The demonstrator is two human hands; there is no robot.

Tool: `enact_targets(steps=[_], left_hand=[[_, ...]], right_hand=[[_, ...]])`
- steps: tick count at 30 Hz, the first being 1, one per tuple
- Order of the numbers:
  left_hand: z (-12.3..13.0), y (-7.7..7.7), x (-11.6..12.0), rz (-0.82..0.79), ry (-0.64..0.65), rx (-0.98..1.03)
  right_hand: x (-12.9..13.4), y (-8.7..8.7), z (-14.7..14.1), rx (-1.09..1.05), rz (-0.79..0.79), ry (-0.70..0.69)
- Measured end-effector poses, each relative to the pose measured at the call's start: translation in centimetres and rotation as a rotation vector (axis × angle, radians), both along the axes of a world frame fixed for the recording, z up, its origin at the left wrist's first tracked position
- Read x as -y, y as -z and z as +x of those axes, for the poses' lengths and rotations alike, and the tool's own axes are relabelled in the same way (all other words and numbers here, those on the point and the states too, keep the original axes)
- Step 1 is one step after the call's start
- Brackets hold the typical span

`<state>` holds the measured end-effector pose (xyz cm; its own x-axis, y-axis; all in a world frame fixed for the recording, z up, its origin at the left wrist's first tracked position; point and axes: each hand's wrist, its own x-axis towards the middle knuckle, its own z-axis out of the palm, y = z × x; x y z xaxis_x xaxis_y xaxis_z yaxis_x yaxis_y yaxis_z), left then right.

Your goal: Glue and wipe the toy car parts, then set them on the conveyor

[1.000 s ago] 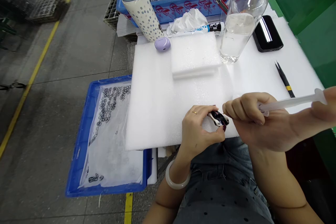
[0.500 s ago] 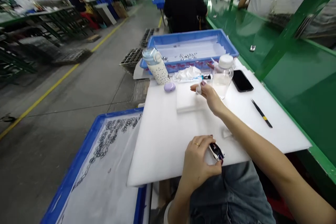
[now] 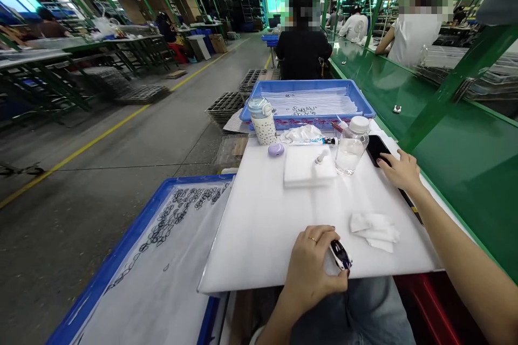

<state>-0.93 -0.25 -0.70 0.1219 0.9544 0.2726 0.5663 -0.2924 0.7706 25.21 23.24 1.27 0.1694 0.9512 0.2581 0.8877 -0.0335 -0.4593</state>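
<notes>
My left hand [image 3: 313, 267] is closed around a small toy car [image 3: 340, 255] with a white body and dark top, held between thumb and fingers just above the front of the white board [image 3: 251, 242]. Over the right side of the board, my right hand [image 3: 402, 172] has its fingers apart and holds nothing that I can see. Its fingertips are at the lower edge of a black phone [image 3: 376, 150]. Black tweezers [image 3: 413, 207] with a yellow band lie partly hidden under that hand and forearm. A small white nozzle-like piece [image 3: 321, 157] rests on a white foam block [image 3: 303, 170].
Folded white tissue [image 3: 374, 229] lies between my hands. Behind the block stand a clear bottle [image 3: 351, 148], a dotted cup [image 3: 263, 126], a lilac case [image 3: 275, 150] and a marker [image 3: 324, 141]. Blue trays [image 3: 311, 85] sit behind and at left. A person [image 3: 303, 48] sits ahead.
My right hand has let go of the small white piece on the foam block and moved right to the phone and tweezers. My left hand still holds the toy car. The view has tilted up.
</notes>
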Motion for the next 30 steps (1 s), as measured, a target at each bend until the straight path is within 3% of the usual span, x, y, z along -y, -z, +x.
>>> enact_targets(steps=[7, 15, 23, 30], left_hand=[[0.0, -0.3, 0.0, -0.017, 0.007, -0.025], [0.1, -0.3, 0.0, -0.025, 0.011, -0.087], [0.1, -0.2, 0.0, -0.006, 0.016, -0.107], [0.2, 0.2, -0.2, 0.039, -0.037, -0.13]], right_hand=[[1.9, -0.4, -0.4, 0.11, -0.011, -0.074], [3.6, -0.6, 1.2, 0.222, -0.071, -0.035], [2.2, -0.5, -0.1, 0.282, -0.11, -0.047], [3.1, -1.4, 1.3, 0.218, -0.137, -0.089]])
